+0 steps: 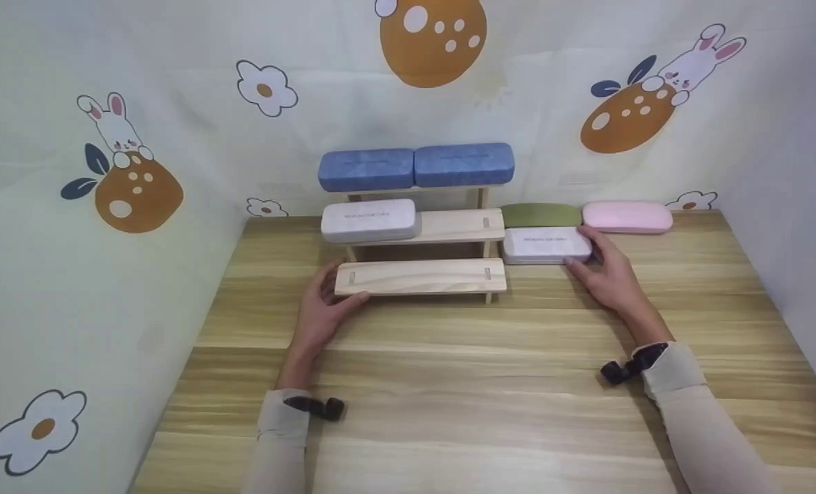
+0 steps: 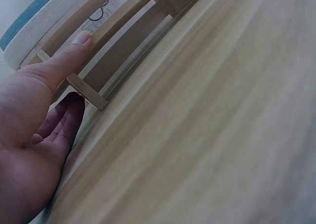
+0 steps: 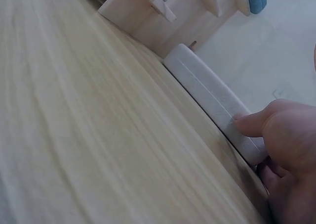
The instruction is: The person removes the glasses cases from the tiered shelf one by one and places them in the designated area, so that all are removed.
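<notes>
White case (image 1: 546,244) on the table (image 1: 449,412), just right of the stepped wooden stand (image 1: 420,277); right hand (image 1: 610,274) grasping its right end, left hand (image 1: 320,312) gripping the stand's lowest tier.
Right-wrist view brings out a seam along its rounded side; head view alone shows its lid lettering and the smooth pink case (image 1: 627,217). Left-wrist view shows the thumb (image 2: 74,56) over the tier's edge.
</notes>
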Available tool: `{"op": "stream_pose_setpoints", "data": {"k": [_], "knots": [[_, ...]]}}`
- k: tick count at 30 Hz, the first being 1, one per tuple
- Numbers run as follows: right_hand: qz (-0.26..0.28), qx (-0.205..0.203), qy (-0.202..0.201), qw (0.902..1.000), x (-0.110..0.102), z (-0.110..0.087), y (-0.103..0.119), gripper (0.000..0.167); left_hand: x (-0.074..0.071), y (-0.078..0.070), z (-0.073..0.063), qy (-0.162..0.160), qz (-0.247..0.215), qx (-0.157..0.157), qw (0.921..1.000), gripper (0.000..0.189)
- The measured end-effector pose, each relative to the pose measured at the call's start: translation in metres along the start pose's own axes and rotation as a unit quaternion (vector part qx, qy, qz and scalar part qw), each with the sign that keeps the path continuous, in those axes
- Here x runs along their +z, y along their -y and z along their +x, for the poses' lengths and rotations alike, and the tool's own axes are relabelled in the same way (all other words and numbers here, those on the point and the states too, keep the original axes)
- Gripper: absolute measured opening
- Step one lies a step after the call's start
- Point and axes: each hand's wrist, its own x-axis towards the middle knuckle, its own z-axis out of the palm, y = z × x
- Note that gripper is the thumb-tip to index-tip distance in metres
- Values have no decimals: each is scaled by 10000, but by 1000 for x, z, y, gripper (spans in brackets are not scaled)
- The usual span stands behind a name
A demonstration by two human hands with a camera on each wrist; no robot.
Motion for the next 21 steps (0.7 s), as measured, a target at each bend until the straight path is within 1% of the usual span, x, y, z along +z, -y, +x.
{"op": "stream_pose_setpoints", "data": {"k": [3, 9, 16, 21], "knots": [[-102, -6, -35, 9999, 1, 0, -1, 67, 0, 1, 0, -5, 9, -5, 10000, 86], [-30, -8, -75, 10000, 3, -1, 0, 73, 1, 2, 0, 13, 18, 9, 10000, 87], [22, 24, -188, 9998, 6, -1, 6, 79, 0, 2, 0, -22, 80, 19, 10000, 87], [69, 83, -210, 9997, 9, 1, 12, 82, 0, 3, 0, 18, 33, 11, 10000, 87]]}}
